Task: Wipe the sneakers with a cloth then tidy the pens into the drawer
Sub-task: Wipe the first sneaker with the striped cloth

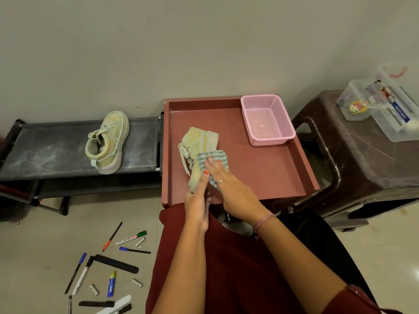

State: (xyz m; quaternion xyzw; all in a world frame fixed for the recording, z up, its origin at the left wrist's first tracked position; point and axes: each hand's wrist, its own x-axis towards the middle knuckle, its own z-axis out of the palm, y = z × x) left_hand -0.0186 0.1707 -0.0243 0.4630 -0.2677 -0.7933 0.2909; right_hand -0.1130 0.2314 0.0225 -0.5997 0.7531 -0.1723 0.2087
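You are midway through the wiping: at the centre of the frame your right hand (223,177) presses a grey striped cloth (212,157) flat against one sneaker (199,143), fingers fairly straight over the fabric with part of the cloth bunched under the palm, while your left hand (197,198) grasps the shoe's near end, thumb laid along its side, to steady it. That sneaker lies tilted on its side inside the red-brown tray (272,168), its long axis running from the lower centre of the frame up and slightly right, toe toward the wall and the pink basket (267,120), heel toward you, laces spilling to the left. To do this step well, keep the heel held firmly so the shoe cannot skid across the tray, draw the cloth along the upper from heel to toe rather than across it, and roll the shoe to reach the sole edge and the far side. The second sneaker (107,141) waits on the dark rack (45,150) at left of centre, upright, toe up-right toward the wall. The pens (108,264) lie scattered on the floor at lower left, untouched. No drawer can be made out.
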